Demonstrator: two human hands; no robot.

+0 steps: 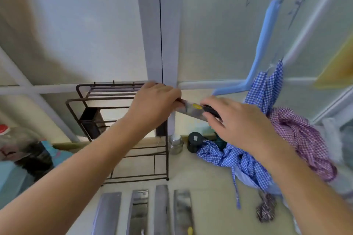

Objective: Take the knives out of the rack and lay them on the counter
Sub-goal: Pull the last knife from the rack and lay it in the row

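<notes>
Counter (206, 181): four blades (145, 212) lay side by side along the near edge, with bare surface between them and the wire rack (133, 158). Right side was blocked by heaped checked cloths (267, 158). A small jar (175, 144) and a black-lidded jar (194, 142) stood against the back wall beside the rack.

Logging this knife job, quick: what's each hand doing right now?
Left hand: closed on the blade end of a knife, beside the rack.
Right hand: closed on the same knife's black handle.
</notes>
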